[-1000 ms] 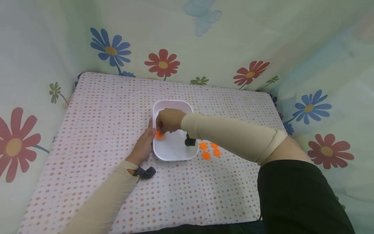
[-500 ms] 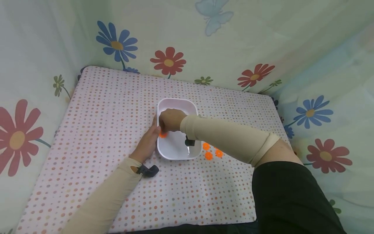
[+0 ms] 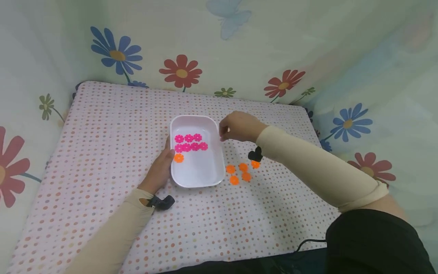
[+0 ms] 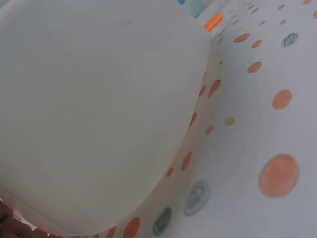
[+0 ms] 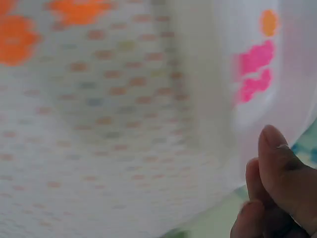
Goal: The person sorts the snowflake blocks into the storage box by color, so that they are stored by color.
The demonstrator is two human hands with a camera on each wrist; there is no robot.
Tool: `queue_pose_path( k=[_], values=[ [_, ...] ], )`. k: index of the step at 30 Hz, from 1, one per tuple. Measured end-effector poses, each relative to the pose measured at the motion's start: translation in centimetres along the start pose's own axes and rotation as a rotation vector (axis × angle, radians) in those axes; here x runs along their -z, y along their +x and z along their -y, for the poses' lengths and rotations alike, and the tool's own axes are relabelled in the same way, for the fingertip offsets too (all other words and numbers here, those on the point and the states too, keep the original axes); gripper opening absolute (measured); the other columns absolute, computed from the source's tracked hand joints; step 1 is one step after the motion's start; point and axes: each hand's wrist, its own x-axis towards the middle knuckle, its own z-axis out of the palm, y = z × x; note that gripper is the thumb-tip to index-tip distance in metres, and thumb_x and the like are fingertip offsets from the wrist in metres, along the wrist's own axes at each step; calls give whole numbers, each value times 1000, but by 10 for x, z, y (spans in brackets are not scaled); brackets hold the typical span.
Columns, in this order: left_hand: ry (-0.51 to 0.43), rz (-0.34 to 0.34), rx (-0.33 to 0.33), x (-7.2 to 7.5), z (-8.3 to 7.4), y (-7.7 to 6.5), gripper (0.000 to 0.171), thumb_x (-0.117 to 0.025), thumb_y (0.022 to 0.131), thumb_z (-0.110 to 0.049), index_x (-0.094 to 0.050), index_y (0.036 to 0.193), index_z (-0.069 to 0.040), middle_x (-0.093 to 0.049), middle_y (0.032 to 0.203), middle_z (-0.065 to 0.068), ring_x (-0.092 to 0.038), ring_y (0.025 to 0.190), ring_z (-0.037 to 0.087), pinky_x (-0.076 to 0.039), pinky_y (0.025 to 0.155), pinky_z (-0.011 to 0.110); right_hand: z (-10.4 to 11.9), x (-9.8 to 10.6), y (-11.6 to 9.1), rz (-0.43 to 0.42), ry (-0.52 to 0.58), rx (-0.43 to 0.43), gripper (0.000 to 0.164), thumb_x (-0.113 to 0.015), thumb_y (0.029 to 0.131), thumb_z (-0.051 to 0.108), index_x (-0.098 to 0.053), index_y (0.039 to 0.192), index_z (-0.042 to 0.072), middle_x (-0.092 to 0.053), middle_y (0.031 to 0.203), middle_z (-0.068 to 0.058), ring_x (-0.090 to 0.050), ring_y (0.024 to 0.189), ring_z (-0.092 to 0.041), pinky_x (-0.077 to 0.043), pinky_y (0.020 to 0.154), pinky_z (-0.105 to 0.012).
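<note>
My left hand [image 3: 159,169] holds the left side of a white plastic tray [image 3: 219,160], its thumb at the rim; in the left wrist view the tray's wall fills much of the frame. Inside the tray lie two rows of pink flower-shaped pieces [image 3: 186,147], with one orange flower-shaped piece [image 3: 179,158] below them at the left wall. My right hand [image 3: 241,126] hovers by the tray's upper right rim, fingers loosely bent. In the right wrist view, nothing shows between its thumb [image 5: 275,144] and fingers.
Several loose orange flower-shaped pieces [image 3: 243,167] lie on the dotted tablecloth [image 3: 205,228] right of the tray, below my right wrist. A curtain with printed flowers [image 3: 212,45] surrounds the table. A black cable [image 3: 308,240] runs over the front edge at the right.
My right hand has left the orange piece inside the tray and moved right, past the tray's right rim. The pink rows have come into sight. The left hand stays at the tray.
</note>
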Motion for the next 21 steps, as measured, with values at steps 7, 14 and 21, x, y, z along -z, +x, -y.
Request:
queue_pose_path(
  k=[7, 14, 21],
  values=[
    [27, -10, 24, 13, 3, -8, 62, -23, 113, -49, 8, 166, -39, 5, 176, -13, 0, 164, 23, -8, 132, 59, -60, -71, -18, 115, 100, -36, 26, -85, 88, 33, -78, 112, 26, -74, 115, 8, -64, 110, -18, -55, 101, -44],
    [5, -24, 46, 11, 3, -8, 62, -23, 112, -52, 6, 165, -44, -1, 177, -11, -15, 163, 29, -35, 122, 60, -51, -105, -17, 69, 209, 13, 34, -91, 79, 42, -78, 109, 32, -71, 116, 11, -65, 107, -15, -56, 98, -42],
    [-2, -13, 37, -3, -3, 2, 63, -24, 112, -53, 5, 166, -41, 0, 176, -15, -5, 164, 20, -19, 131, 56, -56, -103, -30, 65, 244, -17, 19, -88, 85, 29, -73, 96, 25, -72, 99, 9, -63, 88, -15, -55, 85, -35]
  ],
)
